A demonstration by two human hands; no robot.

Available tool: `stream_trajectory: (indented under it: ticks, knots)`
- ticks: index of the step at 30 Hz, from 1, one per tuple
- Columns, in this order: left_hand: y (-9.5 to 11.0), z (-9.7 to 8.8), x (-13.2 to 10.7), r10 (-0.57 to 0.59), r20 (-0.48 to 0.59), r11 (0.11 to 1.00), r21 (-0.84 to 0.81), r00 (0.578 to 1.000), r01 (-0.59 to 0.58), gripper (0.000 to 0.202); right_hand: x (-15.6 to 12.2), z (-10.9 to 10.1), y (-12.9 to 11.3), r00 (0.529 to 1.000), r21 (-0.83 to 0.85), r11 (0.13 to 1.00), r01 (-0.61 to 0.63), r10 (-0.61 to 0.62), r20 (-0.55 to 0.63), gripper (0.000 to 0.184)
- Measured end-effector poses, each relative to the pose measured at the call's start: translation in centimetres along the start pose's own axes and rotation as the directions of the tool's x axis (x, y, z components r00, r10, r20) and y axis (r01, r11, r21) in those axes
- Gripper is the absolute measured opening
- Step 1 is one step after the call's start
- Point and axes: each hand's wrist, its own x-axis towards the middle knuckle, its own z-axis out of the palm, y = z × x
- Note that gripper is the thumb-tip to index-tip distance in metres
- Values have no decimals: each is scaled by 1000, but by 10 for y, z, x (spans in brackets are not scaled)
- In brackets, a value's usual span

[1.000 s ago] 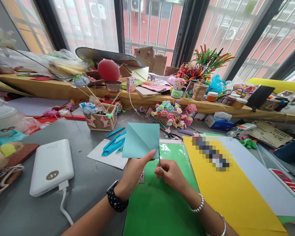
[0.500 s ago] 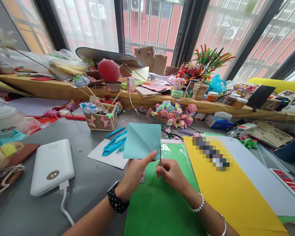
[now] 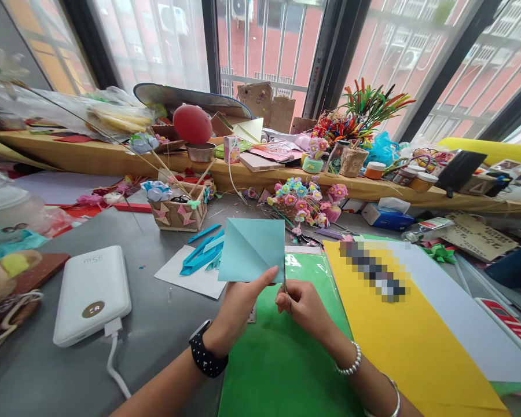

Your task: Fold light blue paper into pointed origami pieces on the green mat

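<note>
My left hand (image 3: 243, 301) pinches the lower edge of a light blue square of paper (image 3: 249, 249), its thumb on the front face. A diagonal crease runs across the paper, which I hold raised above the table. Closed around the handles of a pair of scissors (image 3: 285, 284), my right hand (image 3: 301, 304) is at the sheet's lower right corner. The scissor blades stand upright along the paper's right edge; most of the handle is hidden by my fingers. Beneath both hands lies a glossy green sheet (image 3: 286, 365).
Blue paper strips (image 3: 202, 255) lie on a white sheet (image 3: 169, 272) to the left. A white power bank (image 3: 93, 289) with a cable is nearer. Yellow card (image 3: 399, 341) lies at right. A decorated box (image 3: 178, 211) and small flowers (image 3: 301, 200) stand behind.
The paper and both hands have shifted only very slightly, to the right and down. My grips on the paper and the scissors are the same.
</note>
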Motion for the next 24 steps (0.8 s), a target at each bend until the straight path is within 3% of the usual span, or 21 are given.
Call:
stream_trajectory:
  ticks: [14, 24]
  knots:
    - [2, 1, 0, 8, 26, 1000, 24, 1000, -8, 28, 1, -2, 2, 1000, -13, 1000, 17, -17, -3, 60]
    - [8, 3, -2, -49, -11, 999, 17, 999, 49, 27, 0, -1, 1, 1000, 22, 1000, 1, 0, -16, 60]
